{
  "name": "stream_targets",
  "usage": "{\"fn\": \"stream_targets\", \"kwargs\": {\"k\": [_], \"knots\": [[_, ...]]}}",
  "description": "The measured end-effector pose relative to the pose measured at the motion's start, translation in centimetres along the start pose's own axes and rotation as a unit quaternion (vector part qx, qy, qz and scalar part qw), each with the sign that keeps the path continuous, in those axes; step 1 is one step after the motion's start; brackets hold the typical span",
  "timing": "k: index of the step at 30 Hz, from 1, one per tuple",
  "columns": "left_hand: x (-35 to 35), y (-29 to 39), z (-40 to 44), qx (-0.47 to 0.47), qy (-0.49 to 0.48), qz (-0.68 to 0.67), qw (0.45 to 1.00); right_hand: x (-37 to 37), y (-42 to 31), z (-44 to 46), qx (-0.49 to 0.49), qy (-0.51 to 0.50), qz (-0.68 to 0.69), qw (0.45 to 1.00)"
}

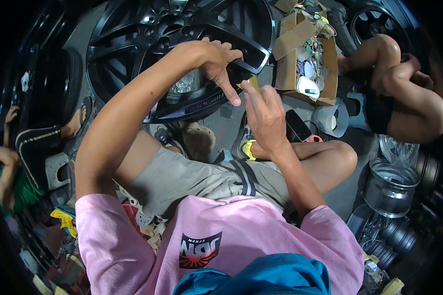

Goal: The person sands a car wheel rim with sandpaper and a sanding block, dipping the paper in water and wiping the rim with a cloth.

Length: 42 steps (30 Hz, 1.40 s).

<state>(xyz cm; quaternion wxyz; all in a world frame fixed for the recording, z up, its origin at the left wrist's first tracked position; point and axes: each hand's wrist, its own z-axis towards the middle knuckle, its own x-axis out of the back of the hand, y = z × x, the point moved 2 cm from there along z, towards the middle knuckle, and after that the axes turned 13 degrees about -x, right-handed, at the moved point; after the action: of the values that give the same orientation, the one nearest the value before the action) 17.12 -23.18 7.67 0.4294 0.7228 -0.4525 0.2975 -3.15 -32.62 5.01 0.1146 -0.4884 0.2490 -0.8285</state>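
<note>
A large black alloy wheel [170,24] lies in front of me, its spokes facing up. My left hand [214,61] rests on the spokes near the rim, fingers spread and thumb stretched toward me. Close beside the thumb, my right hand [267,115] is closed on a small yellow piece of sandpaper [253,82] at the wheel's near right edge. The fingertips of that hand are partly hidden behind its knuckles. Pale lettering shows on the wheel's dark side [197,105].
An open cardboard box [285,73] of tapes and small supplies stands right of the wheel. A black phone [298,125] lies by my right wrist. Other people sit at both sides, one with a bare knee [386,46]. Silver wheels [390,189] are stacked at right.
</note>
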Motion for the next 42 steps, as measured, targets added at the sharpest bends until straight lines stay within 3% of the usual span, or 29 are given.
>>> {"fn": "stream_targets", "kwargs": {"k": [6,12,16,18,22,24,30,34,36,38,41,42], "knots": [[0.7,-0.1,-0.2,-0.002,-0.004,-0.05,0.999,1.9,2.7,1.3,-0.028,0.062,-0.042,0.997],[0.0,-1.6,1.0,-0.009,0.049,-0.107,0.993,2.4,4.6,0.2,-0.206,0.037,0.131,0.969],[0.2,-1.5,1.8,0.004,0.044,-0.088,0.995,1.9,5.8,-0.1,-0.252,0.048,0.139,0.956],[-0.1,-1.6,2.2,0.013,0.052,-0.09,0.994,1.6,5.4,-0.1,-0.31,0.086,0.281,0.904],[-0.8,-1.5,2.3,0.019,0.133,-0.072,0.988,0.8,6.1,-0.2,-0.307,0.099,0.352,0.879],[-0.8,-1.3,2.2,0.037,0.127,-0.083,0.988,0.2,7.8,-0.8,-0.384,-0.065,0.325,0.862],[-0.8,-1.3,1.3,0.011,0.116,-0.052,0.992,-0.3,7.1,-1.0,-0.415,-0.093,0.446,0.787],[-0.6,-0.9,0.5,0.019,0.076,-0.039,0.996,-0.3,6.1,-0.5,-0.419,-0.085,0.452,0.783],[-0.3,-0.5,-0.3,-0.011,0.079,-0.011,0.997,-0.2,5.6,-0.2,-0.408,-0.076,0.418,0.808],[0.0,0.0,-1.3,-0.005,0.095,-0.016,0.995,-0.5,5.3,0.0,-0.409,-0.075,0.439,0.796],[1.7,1.4,-4.0,-0.047,0.241,-0.029,0.969,-1.2,4.3,0.4,-0.42,-0.049,0.477,0.77],[2.5,2.7,-5.3,-0.048,0.239,-0.028,0.969,-1.4,3.9,0.5,-0.427,-0.03,0.492,0.758]]}}
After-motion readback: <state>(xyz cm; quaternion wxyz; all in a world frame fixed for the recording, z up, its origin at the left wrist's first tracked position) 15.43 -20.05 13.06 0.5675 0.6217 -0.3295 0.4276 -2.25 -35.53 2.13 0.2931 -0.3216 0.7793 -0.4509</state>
